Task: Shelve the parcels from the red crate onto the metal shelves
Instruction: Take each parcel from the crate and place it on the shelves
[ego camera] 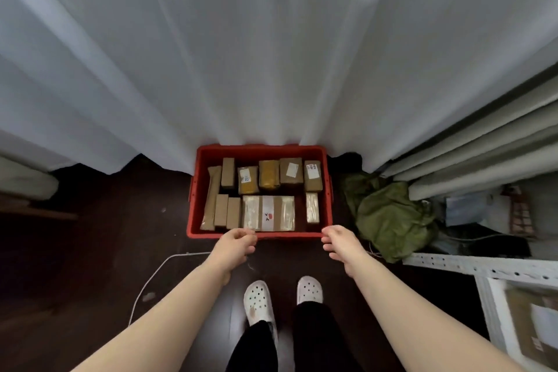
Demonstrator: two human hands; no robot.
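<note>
Here we are, looking straight down at the red crate [325,190] on the dark floor [105,235], its far side tucked under the white curtain [271,54]. It's packed with brown taped parcels [271,174], none lifted out yet by the look of it.

Both arms are out towards the crate's near rim. The left hand [237,243] hovers over the middle of that rim, fingers loosely curled with nothing in them. The right hand [339,243] is at the near right corner, also loosely curled and empty. Whether either one touches the rim, I can't tell.

Just inside the near rim lies the large flat parcel [268,213] with the white label, its long axis running along that rim. It sits just beyond the left hand, clearly the closer of the two. The right hand is closer to the slim parcel [312,208] by the crate's right wall, which points away from the person.

The metal shelves [483,266] stand off to the crate's right, past a heap of green cloth [386,214], so I'd expect a turn that way.
</note>
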